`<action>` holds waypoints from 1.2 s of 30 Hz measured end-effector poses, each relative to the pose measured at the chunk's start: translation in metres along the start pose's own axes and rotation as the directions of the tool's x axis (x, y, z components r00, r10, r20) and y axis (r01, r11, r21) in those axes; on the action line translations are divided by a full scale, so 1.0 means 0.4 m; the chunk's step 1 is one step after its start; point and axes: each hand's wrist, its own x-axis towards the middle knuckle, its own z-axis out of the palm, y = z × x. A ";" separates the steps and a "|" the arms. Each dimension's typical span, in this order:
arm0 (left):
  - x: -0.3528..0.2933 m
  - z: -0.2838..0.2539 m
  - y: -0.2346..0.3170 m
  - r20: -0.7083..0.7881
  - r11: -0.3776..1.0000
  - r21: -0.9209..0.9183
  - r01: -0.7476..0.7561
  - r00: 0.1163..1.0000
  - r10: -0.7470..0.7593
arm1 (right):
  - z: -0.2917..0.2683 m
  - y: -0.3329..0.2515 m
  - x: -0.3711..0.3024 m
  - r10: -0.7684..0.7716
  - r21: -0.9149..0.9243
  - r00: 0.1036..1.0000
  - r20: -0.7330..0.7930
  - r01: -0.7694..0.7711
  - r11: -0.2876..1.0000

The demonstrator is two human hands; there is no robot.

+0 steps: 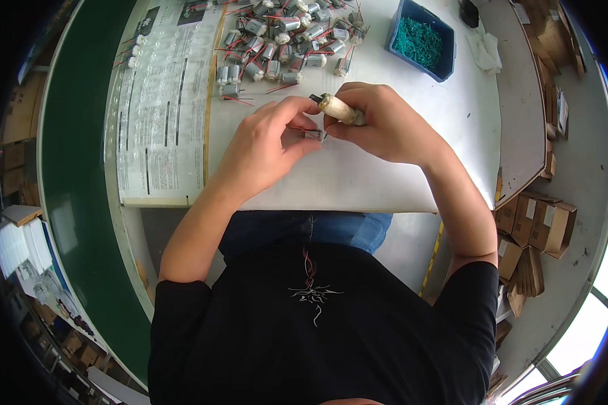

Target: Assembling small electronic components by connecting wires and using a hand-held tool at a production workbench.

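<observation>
The left hand (267, 138) pinches a small grey motor (312, 134) over the desk (358, 182). The right hand (382, 118) curls round a cream tool (338, 108) close by. Holding the motor very still should help.

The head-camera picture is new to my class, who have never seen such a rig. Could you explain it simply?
There is no robot here: a person works with two bare hands. The camera sits on their head looking down, so picture-left is their left; its fisheye lens bends straight edges.

On the white table lie a pile of small motors with red wires, a blue tray of small green pieces, and printed sheets at the left.

The left hand holds what looks like one grey motor. The right hand grips a cream-coloured tool; its exact kind is unclear.
</observation>
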 end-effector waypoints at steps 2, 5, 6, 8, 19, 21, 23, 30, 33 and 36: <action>-0.009 0.004 -0.015 -0.013 0.999 -0.019 0.034 0.999 -0.034 | 0.011 -0.007 0.012 0.016 -0.053 0.999 0.043 -0.014 0.998; -0.011 0.005 -0.022 -0.036 1.000 -0.014 0.020 0.999 -0.021 | 0.017 -0.017 0.019 0.043 -0.093 0.997 0.062 -0.038 0.995; -0.009 0.004 -0.019 -0.050 1.000 0.006 -0.014 0.999 0.015 | 0.018 -0.021 0.020 0.057 -0.103 0.997 0.054 -0.051 0.993; -0.009 0.001 -0.017 -0.064 0.999 0.026 -0.045 0.997 0.047 | 0.019 -0.030 0.023 0.072 -0.113 0.996 0.049 -0.066 0.991; -0.010 0.004 -0.012 -0.081 0.996 -0.087 -0.018 0.997 0.011 | 0.033 -0.024 0.034 0.066 -0.152 0.998 0.011 -0.064 0.986; -0.008 0.005 -0.009 -0.079 0.996 -0.087 -0.019 0.997 0.012 | 0.032 -0.021 0.034 0.067 -0.156 0.998 0.016 -0.064 0.986; -0.007 0.004 -0.006 -0.083 0.996 -0.083 -0.018 0.996 0.011 | 0.032 -0.021 0.037 0.060 -0.163 0.998 0.032 -0.055 0.985; 0.004 0.025 0.002 -0.136 1.000 -0.001 0.003 0.991 -0.003 | 0.034 -0.016 0.044 0.087 -0.205 0.996 0.028 -0.079 0.975; 0.005 0.025 -0.006 -0.129 1.000 -0.002 -0.009 0.992 0.009 | 0.032 -0.016 0.036 0.127 -0.188 0.992 0.005 -0.124 0.974; 0.002 0.019 -0.014 -0.091 1.000 0.001 -0.020 0.996 0.020 | 0.029 -0.014 0.026 0.210 -0.143 0.978 -0.004 -0.208 0.968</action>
